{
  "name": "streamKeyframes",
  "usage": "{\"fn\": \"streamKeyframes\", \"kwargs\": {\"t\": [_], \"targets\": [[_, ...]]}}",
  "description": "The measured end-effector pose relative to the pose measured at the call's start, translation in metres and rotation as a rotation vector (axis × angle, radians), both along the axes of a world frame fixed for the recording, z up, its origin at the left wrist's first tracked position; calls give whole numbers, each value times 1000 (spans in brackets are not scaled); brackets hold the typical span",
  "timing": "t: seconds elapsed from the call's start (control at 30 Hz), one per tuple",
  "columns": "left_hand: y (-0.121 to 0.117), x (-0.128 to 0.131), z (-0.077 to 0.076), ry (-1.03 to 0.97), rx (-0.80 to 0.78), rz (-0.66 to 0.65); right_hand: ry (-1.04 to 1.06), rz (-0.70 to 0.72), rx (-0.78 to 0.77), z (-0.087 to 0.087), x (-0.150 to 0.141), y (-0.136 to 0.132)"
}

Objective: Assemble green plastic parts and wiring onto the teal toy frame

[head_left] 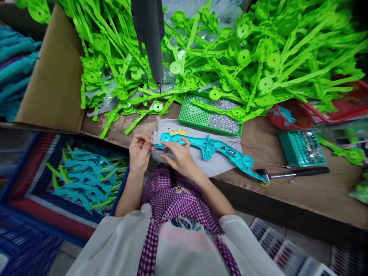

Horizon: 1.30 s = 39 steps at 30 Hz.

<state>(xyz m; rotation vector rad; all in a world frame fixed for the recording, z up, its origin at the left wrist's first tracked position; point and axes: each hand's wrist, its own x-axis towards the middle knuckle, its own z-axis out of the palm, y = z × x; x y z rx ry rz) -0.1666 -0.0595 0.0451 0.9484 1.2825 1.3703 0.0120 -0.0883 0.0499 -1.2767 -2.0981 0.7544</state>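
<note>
A turquoise plastic half-shell (198,142), long and curved like a toy bow, lies on a grey cloth (212,168) with a yellow cartoon print. Thin red and dark wires run along its inside. At its left end my left hand (140,152) is closed in a pinch on the thin wires. My right hand (180,155) lies across the shell's left part, fingers apart and fingertips touching it near the wires. The palm hides some of the shell's near edge. A small metal piece (231,152) sits in the right part of the shell.
Bright green plastic parts (218,65) heap across the back. An electric screwdriver (156,57) hangs overhead. A green tray (195,111) holds screws; a teal tray (304,147) holds metal discs. A hammer (290,173) lies at right. Left stand a cardboard box (53,76) and a blue crate (122,191).
</note>
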Motion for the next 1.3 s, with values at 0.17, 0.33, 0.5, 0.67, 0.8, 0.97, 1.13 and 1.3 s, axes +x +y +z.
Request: {"fn": "streamKeyframes", "kwargs": {"t": [0.17, 0.33, 0.5, 0.67, 0.8, 0.97, 1.13, 1.3], "targets": [[2, -9, -4, 394, 174, 202, 179, -166, -73, -4, -2, 7], [-1, 2, -16, 384, 136, 102, 167, -332, -65, 3, 14, 9], [3, 0, -14, 619, 150, -85, -18, -434, -75, 15, 13, 24], [13, 7, -15, 146, 64, -136, 88, -378, -163, 20, 15, 44], [4, 33, -22, -89, -8, -167, 175, -384, -181, 9, 20, 32], [-4, 48, -31, -59, -63, -78, 116, -377, -190, 0, 22, 7], [2, 31, -22, 340, 117, -117, 150, -527, -30, 3, 31, -2], [8, 2, -15, 851, 439, -178, 19, -412, 169, 2, 51, 0]]}}
